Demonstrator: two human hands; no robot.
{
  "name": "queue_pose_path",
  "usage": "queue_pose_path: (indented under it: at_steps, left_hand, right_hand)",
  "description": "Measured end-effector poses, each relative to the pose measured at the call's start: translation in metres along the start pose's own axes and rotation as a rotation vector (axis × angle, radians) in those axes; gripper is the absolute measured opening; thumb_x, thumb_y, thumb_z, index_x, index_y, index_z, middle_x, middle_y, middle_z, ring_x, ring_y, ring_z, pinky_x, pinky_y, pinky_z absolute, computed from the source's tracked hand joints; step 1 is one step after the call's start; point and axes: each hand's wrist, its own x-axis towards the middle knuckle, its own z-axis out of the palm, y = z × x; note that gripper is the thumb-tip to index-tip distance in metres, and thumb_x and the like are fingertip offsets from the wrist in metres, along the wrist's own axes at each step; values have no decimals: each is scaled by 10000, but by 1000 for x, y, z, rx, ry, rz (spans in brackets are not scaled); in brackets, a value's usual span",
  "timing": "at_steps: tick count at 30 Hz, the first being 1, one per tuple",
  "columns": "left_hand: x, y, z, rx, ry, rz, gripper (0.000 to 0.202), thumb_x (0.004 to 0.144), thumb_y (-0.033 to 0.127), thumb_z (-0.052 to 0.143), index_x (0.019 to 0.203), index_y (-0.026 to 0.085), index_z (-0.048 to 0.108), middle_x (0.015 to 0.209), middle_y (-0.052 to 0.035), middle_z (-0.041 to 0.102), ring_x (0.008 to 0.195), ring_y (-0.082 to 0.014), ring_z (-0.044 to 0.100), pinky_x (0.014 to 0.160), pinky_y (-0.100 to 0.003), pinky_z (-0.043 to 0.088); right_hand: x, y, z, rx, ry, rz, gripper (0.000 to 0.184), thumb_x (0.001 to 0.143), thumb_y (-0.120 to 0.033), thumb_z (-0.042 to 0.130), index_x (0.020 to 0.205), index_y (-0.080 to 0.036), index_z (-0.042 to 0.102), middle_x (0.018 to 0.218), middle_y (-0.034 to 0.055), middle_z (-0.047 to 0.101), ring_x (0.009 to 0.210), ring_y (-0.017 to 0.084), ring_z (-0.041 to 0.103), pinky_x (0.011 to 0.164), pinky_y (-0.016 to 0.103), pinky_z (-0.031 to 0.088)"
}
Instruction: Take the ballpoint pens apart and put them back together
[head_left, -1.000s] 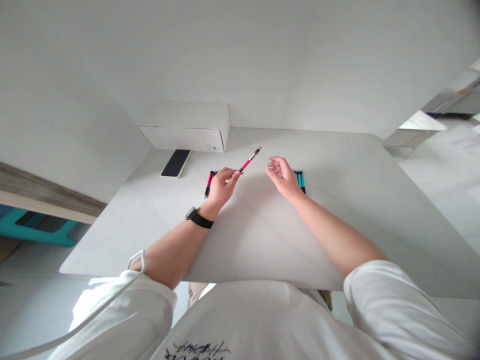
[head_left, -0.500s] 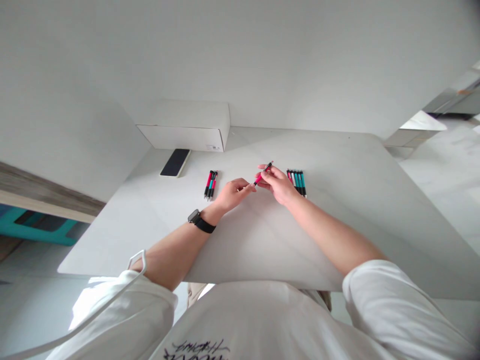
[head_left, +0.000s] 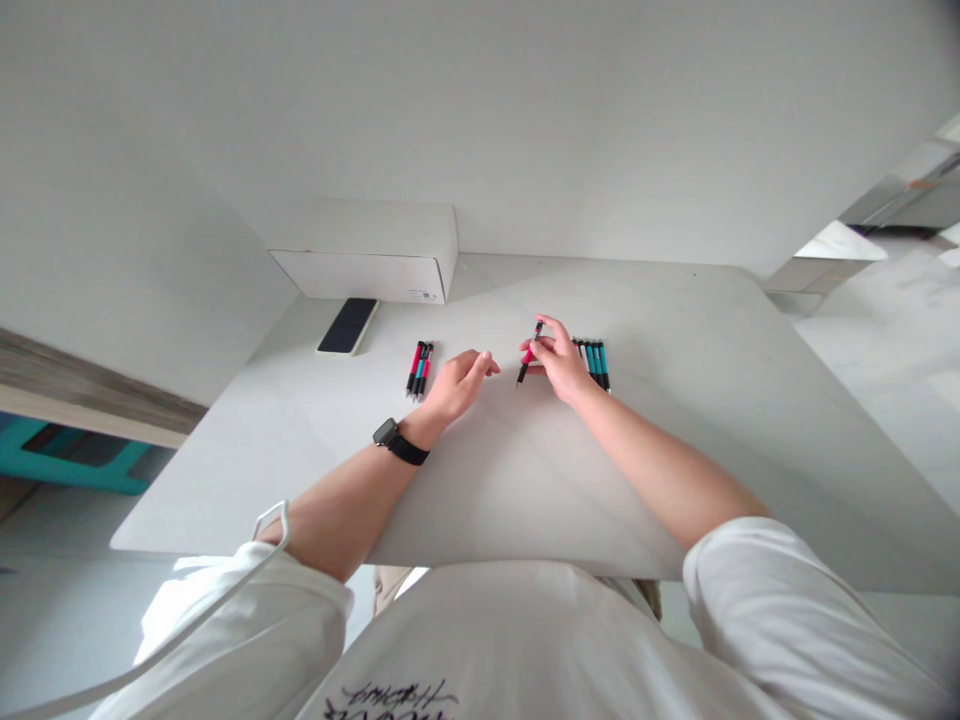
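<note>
In my right hand (head_left: 561,365) is a pink-and-black pen (head_left: 529,355), gripped between thumb and fingers and tilted, its black tip pointing down toward the table. My left hand (head_left: 459,385) rests a little to the left, apart from the pen, its fingers loosely curled in with nothing visible in them. Just left of that hand lies a small group of pens (head_left: 420,370), pink and teal with black grips. A row of several pens (head_left: 597,362), mostly teal, lies beside my right hand, which partly hides it.
The white table (head_left: 510,480) carries a phone (head_left: 349,325) at the left and a long white box (head_left: 360,275) at the back against the wall. A black watch (head_left: 401,440) is on my left wrist. A white cord (head_left: 225,610) hangs by my left sleeve.
My left hand has let go of the pen and drawn slightly left. In my right hand the pen has turned steeper, with its black tip now free.
</note>
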Motion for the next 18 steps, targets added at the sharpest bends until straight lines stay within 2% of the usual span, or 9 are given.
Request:
queue_pose_path:
  at_steps: [4,11,15,18]
  left_hand:
    - [0,-1,-3,-28,48,-57,713,1080,666,249,964,183,760,949,-90,740,882,-208,651,805,-313,499]
    - [0,-7,-1,-27,43,-113,749,1057,715,253,726,195,679,732,-58,671,706,-182,606,721,-314,471]
    - [-1,-7,-2,-7,40,-110,748,1060,711,250,686,198,646,688,-41,629,674,-172,583,688,-312,444]
    - [-1,-6,-2,4,44,-109,744,1060,708,249,676,198,629,680,-39,619,668,-172,569,679,-313,431]
  right_hand:
    - [2,-2,-4,-30,-39,-17,657,836,-511,774,1415,-330,520,995,18,718,860,195,662,681,340,638]
    - [3,-6,-7,-72,13,-33,748,864,-544,732,1518,-342,431,1062,39,728,934,206,669,745,353,643]
    - [3,-6,-8,-65,-15,-39,689,863,-545,733,1468,-333,483,1030,33,724,905,199,666,739,351,642]
    - [2,-7,-7,-39,-2,-34,731,854,-533,745,1495,-337,452,1019,27,721,909,201,669,730,348,640]
